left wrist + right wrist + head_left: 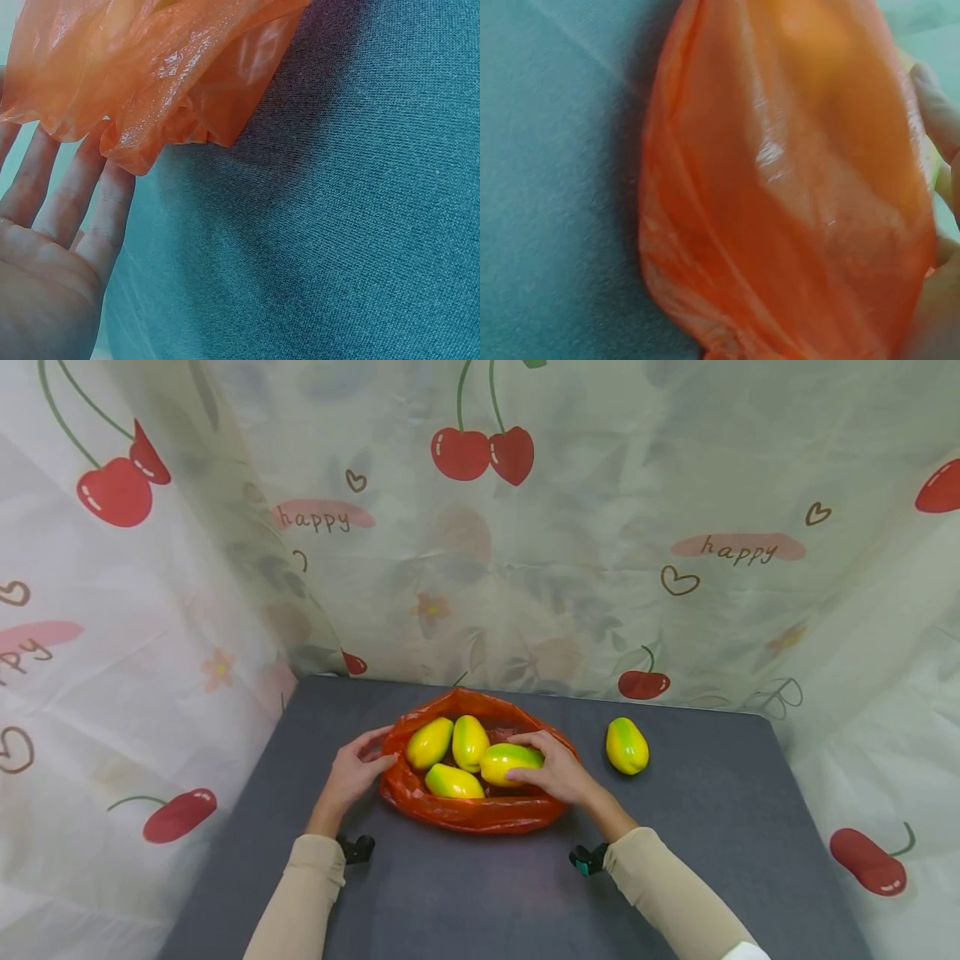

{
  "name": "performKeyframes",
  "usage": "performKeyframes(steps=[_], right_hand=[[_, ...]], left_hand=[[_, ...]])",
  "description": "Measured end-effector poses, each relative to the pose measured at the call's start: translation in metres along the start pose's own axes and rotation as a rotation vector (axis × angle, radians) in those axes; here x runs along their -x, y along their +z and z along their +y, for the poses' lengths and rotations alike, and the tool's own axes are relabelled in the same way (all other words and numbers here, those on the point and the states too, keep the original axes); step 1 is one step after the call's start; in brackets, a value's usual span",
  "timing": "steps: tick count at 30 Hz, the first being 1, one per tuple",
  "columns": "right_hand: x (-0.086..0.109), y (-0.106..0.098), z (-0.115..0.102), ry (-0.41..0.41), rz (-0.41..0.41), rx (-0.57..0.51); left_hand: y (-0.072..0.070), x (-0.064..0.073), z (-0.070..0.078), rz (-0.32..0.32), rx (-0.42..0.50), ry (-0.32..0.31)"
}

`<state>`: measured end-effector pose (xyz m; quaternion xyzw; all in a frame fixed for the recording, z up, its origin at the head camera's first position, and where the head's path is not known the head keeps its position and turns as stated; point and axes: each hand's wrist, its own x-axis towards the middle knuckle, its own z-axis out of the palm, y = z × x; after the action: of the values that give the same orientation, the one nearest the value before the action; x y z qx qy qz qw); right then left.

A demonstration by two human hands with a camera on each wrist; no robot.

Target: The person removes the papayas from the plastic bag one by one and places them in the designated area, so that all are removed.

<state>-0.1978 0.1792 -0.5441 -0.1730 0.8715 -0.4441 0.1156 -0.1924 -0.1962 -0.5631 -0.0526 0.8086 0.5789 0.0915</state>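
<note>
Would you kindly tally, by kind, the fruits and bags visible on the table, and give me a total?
Orange-red plastic bag: 1
Yellow-green fruits: 5 visible (4 in the bag, 1 on the table)
Total: 6

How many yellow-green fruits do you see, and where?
5. In the opening of the red bag: back-left fruit, back-middle fruit, front fruit, and right-side fruit, held by the right grip. Lone fruit: on the table, right of the bag. More may be hidden.
</note>
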Motion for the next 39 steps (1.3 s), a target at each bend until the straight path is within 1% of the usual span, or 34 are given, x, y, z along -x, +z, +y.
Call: performKeyframes(steps=[5,9,13,21,27,31,37,39], right_hand=[[-0.002,-0.002,-0.007,-0.024,0.03,-0.017],[-0.003,-0.005,-0.013,-0.025,0.052,-0.019],[-0.003,-0.009,-0.021,-0.021,0.074,-0.049],[0.001,-0.024,-0.033,-0.007,0.11,-0.119],[0.003,-0.036,-0.043,-0.007,0.13,-0.134],[0.006,-0.043,-0.045,0.007,0.149,-0.143],[0.01,-0.055,-0.043,0.003,0.185,-0.138],[0.012,-0.06,-0.042,0.007,0.193,-0.135]], left_hand=[[0.0,0.0,0.0,0.002,0.011,0.007],[0.0,0.001,-0.001,0.005,0.006,0.015],[-0.001,0.0,-0.001,0.006,-0.004,0.016],[-0.001,0.001,0.001,0.003,-0.011,0.008],[-0.001,0.001,0.001,0.0,-0.019,0.016],[-0.002,0.001,0.001,0.002,-0.023,0.026],[-0.001,0.0,0.0,0.016,-0.031,0.001],[-0.001,0.001,0.0,0.015,-0.033,0.003]])
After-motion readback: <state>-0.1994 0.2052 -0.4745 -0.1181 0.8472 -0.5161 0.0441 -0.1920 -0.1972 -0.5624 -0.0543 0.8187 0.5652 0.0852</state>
